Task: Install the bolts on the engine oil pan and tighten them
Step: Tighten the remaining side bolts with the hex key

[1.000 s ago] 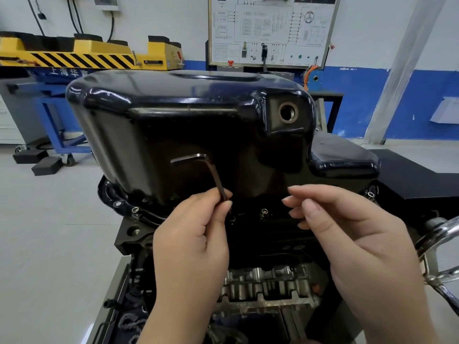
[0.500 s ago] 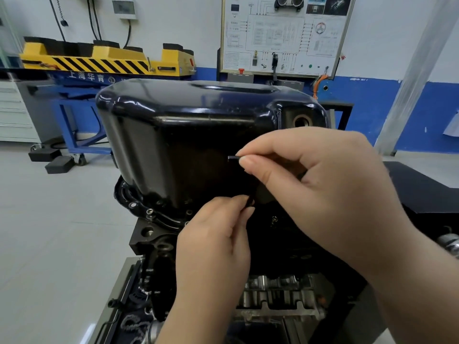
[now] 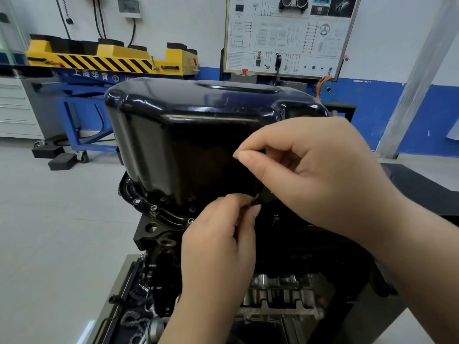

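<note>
Several bolt heads (image 3: 154,208) show bright along the flange (image 3: 135,188) of the oil pan (image 3: 198,135). Where does the pan sit?

On top of the engine block (image 3: 151,235), sump side up and flange down, with both hands at its near wall

Grasping what?

The left hand (image 3: 218,244) has its fingers (image 3: 254,210) pinched on a thin dark hex key (image 3: 255,196), low by the flange. The right hand (image 3: 323,175) is higher, its fingers (image 3: 248,160) pinched as well. What they grip is lost against the black paint, though I judge it is the key's other arm

How will it all handle?

The key looks like stiff steel, slim and smooth, so it can roll in a pinch. I would steady it low near the bolt and turn from the far end for leverage. The pan is glossy and probably slick. It seems rigid enough, but the flange looks easy to distort, so the bolts want snugging evenly, never hard on one corner
</note>
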Demonstrator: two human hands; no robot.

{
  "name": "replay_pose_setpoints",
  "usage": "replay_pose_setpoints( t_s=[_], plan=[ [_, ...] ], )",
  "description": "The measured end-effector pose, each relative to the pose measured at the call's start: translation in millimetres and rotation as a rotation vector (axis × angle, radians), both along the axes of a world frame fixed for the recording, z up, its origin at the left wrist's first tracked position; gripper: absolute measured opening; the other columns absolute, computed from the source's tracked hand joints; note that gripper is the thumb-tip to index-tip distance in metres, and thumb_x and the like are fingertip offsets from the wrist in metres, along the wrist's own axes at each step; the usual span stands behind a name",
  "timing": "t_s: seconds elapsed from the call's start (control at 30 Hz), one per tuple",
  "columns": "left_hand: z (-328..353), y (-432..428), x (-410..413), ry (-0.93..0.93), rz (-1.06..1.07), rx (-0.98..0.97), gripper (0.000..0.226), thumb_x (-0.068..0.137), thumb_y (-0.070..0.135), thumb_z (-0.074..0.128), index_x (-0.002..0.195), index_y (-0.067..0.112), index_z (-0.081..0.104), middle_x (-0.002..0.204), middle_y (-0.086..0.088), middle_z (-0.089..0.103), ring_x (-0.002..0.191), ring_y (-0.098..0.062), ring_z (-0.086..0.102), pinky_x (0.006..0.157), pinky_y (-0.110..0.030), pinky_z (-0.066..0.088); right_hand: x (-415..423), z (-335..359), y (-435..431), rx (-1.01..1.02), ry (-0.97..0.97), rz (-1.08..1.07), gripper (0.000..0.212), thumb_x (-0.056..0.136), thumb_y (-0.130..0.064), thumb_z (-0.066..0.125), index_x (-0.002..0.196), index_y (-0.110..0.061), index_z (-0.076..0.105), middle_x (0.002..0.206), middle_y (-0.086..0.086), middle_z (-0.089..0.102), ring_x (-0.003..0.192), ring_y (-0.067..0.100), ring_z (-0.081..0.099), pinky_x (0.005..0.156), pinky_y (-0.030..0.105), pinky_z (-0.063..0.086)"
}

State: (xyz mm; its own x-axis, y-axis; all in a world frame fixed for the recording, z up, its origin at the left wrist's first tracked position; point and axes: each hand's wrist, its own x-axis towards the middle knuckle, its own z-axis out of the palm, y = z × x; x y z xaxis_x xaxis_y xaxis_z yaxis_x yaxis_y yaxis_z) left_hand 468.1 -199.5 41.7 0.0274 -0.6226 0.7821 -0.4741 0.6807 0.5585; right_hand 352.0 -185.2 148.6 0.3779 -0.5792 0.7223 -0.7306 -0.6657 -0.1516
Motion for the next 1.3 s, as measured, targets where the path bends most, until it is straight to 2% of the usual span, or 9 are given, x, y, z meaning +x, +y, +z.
replay_pose_setpoints(
  t_s=[0.2, 0.37, 0.5, 0.67, 0.77, 0.9, 1.07, 1.17, 1.3],
  plan=[
    [-1.4, -0.6, -1.4, 0.027, -0.01, -0.024, 0.023, 0.088, 0.032, 0.047, 0.086, 0.019, 0.065, 0.077, 0.015, 0.062, 0.074, 0.001, 0.059, 0.061, -0.022, 0.047, 10.8, -11.2, -0.4, -0.106, -0.173, -0.03, 0.007, 0.085, -0.02, 0.065, 0.089, -0.015, 0.068, 0.048, -0.009, 0.045, 0.049, 0.014, 0.046, 0.049, 0.016, 0.036],
    [-1.3, -2.5, -1.2, 0.04, -0.013, -0.037, 0.021, 0.087, 0.03, 0.049, 0.078, 0.018, 0.063, 0.069, 0.016, 0.057, 0.065, 0.001, 0.053, 0.056, -0.012, 0.039, 19.9, -20.0, -1.2, -0.149, -0.26, -0.073, 0.009, 0.086, -0.019, 0.062, 0.08, -0.012, 0.065, 0.052, -0.016, 0.038, 0.048, 0.008, 0.041, 0.049, 0.024, 0.038],
    [-2.5, -3.6, -1.4, 0.044, -0.023, -0.029, 0.022, 0.087, 0.03, 0.049, 0.078, 0.017, 0.063, 0.069, 0.014, 0.059, 0.066, 0.0, 0.054, 0.057, -0.011, 0.038, 21.9, -22.7, -1.2, -0.168, -0.308, -0.116, 0.013, 0.086, -0.019, 0.062, 0.076, -0.012, 0.062, 0.052, -0.017, 0.037, 0.049, 0.006, 0.039, 0.05, 0.021, 0.035],
    [-2.5, -4.5, -1.8, 0.04, -0.009, -0.041, 0.017, 0.086, 0.026, 0.048, 0.071, 0.022, 0.054, 0.065, 0.019, 0.049, 0.063, 0.005, 0.045, 0.059, -0.005, 0.031, 26.1, -24.3, -0.7, -0.203, -0.34, -0.209, 0.017, 0.085, -0.017, 0.063, 0.07, -0.014, 0.057, 0.049, -0.017, 0.031, 0.045, 0.004, 0.035, 0.048, 0.016, 0.031],
    [-1.0, -4.1, -3.0, 0.045, 0.0, -0.092, 0.019, 0.084, 0.021, 0.047, 0.072, 0.033, 0.037, 0.06, 0.024, 0.035, 0.061, 0.01, 0.04, 0.058, -0.003, 0.026, 29.5, -25.5, -0.5, -0.226, -0.347, -0.254, 0.018, 0.085, -0.018, 0.062, 0.069, -0.014, 0.056, 0.049, -0.017, 0.029, 0.043, 0.002, 0.032, 0.048, 0.015, 0.028],
    [-0.7, -3.8, -3.3, 0.04, 0.005, -0.13, 0.028, 0.083, 0.018, 0.049, 0.076, 0.036, 0.029, 0.057, 0.024, 0.03, 0.061, 0.012, 0.04, 0.057, -0.001, 0.026, 31.9, -27.7, -0.9, -0.241, -0.37, -0.286, 0.018, 0.085, -0.019, 0.062, 0.069, -0.012, 0.056, 0.049, -0.018, 0.028, 0.044, 0.001, 0.03, 0.049, 0.021, 0.028],
    [-3.7, -5.3, -2.3, 0.011, 0.002, -0.078, 0.016, 0.085, 0.023, 0.048, 0.07, 0.026, 0.051, 0.064, 0.024, 0.039, 0.063, 0.01, 0.041, 0.061, -0.002, 0.028, 30.4, -30.6, 0.4, -0.235, -0.397, -0.243, 0.017, 0.087, -0.019, 0.061, 0.072, -0.013, 0.058, 0.052, -0.017, 0.035, 0.047, 0.004, 0.038, 0.048, 0.02, 0.034],
    [-5.6, -5.8, -0.7, -0.003, -0.02, -0.058, 0.023, 0.088, 0.024, 0.048, 0.079, 0.013, 0.066, 0.072, 0.016, 0.054, 0.067, 0.006, 0.045, 0.065, -0.003, 0.031, 26.5, -30.1, 3.4, -0.203, -0.392, -0.204, 0.016, 0.088, -0.022, 0.063, 0.074, -0.014, 0.062, 0.05, -0.008, 0.047, 0.052, 0.015, 0.048, 0.05, 0.026, 0.04],
    [1.0, -2.6, 2.2, 0.089, -0.087, -0.08, 0.024, 0.088, 0.024, 0.052, 0.085, 0.009, 0.071, 0.076, 0.007, 0.066, 0.073, -0.003, 0.06, 0.065, -0.016, 0.045, 27.7, -20.8, 10.7, -0.177, -0.311, -0.162, 0.016, 0.087, -0.029, 0.065, 0.076, -0.018, 0.064, 0.051, -0.006, 0.054, 0.057, 0.016, 0.054, 0.052, 0.019, 0.042]
  ],
)
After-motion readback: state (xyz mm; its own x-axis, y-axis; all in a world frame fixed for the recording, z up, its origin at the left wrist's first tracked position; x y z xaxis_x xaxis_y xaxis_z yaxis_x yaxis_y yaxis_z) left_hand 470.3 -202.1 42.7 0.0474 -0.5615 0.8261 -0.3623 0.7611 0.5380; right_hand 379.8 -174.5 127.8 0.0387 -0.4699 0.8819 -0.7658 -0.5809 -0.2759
